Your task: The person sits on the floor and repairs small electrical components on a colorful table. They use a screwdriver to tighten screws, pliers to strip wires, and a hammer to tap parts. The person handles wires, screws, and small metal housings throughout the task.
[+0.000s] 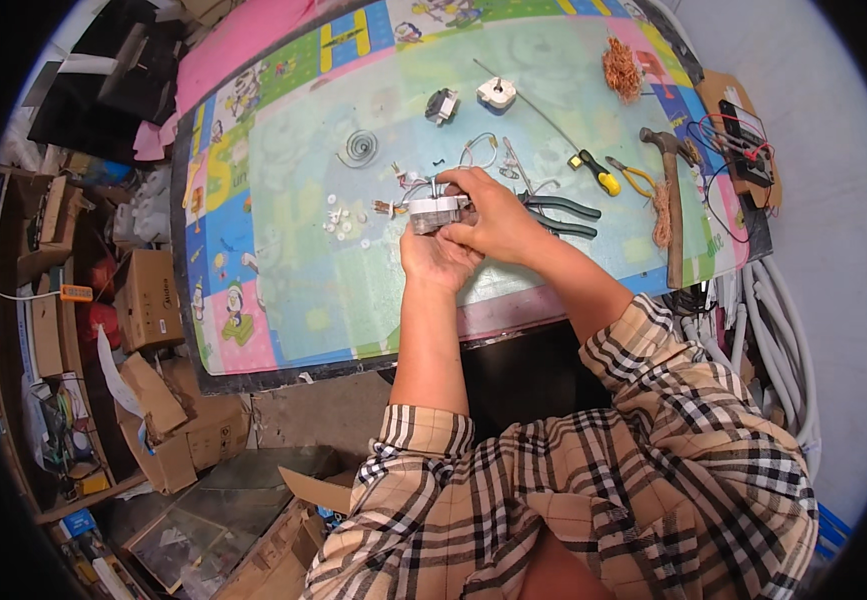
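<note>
Both my hands are together over the near middle of the table, round a small electric motor (436, 211) with a white rim and a grey metal body. My left hand (436, 262) cups it from below and from the near side. From the right, my right hand (493, 215) grips it, thumb in front and fingers over the top. Thin wires with connectors (389, 208) stick out on its left. Pliers with dark green handles (565, 209) lie just right of my right hand, their jaws partly hidden. Small white plastic pieces (344, 222) are scattered left of the motor.
Farther back lie a coiled metal spring (361, 148), a black-and-white block (442, 107) and a white part with a shaft (496, 94). On the right are a screwdriver (601, 178), yellow-handled pliers (635, 178), a hammer (669, 200), copper wire (621, 72) and a meter (745, 142) with leads.
</note>
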`<state>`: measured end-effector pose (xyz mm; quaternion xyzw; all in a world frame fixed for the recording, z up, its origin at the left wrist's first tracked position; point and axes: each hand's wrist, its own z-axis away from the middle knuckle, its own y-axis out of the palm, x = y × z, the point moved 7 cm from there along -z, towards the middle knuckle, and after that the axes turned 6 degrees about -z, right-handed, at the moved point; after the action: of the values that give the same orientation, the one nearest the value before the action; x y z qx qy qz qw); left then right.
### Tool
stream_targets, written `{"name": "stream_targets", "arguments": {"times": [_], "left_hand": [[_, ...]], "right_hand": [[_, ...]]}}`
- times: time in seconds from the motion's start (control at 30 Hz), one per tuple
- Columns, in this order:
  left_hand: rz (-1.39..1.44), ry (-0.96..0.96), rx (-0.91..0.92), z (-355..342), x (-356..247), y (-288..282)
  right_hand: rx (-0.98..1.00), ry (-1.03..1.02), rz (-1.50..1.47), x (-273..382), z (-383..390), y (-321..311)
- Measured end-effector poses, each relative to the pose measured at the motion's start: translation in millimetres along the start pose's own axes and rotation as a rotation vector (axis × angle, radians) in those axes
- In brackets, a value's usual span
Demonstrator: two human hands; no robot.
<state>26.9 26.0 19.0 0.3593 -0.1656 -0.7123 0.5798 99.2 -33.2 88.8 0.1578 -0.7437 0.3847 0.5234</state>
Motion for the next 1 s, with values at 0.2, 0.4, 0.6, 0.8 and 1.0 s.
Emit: {"name": "stream_targets", "arguments": {"times": [0.2,0.4,0.6,0.8,1.0], "left_hand": [[-0.225,-0.023,0.006,4.9,2.6,0.6],[-0.424,0.263,-0.158,7.9,-18.9,-10.6],[-0.503,0.49,-0.152,17.7,-35.8,-2.8],[-0.523,0.506,-0.057,15.4,-34.8,2.1],[-0.469,0.526,-0.008,17.1,-36.1,6.1]], "right_hand": [[-0.094,0.021,0.012,3.2,-4.8,-8.9],[-0.116,0.042,0.008,7.7,-7.3,-16.1],[-0.071,0.122,-0.001,0.3,-8.4,-14.9],[-0.044,0.155,-0.08,-3.6,-8.9,-16.3],[-0.016,0.222,-0.105,-0.9,-9.5,-18.5]]}}
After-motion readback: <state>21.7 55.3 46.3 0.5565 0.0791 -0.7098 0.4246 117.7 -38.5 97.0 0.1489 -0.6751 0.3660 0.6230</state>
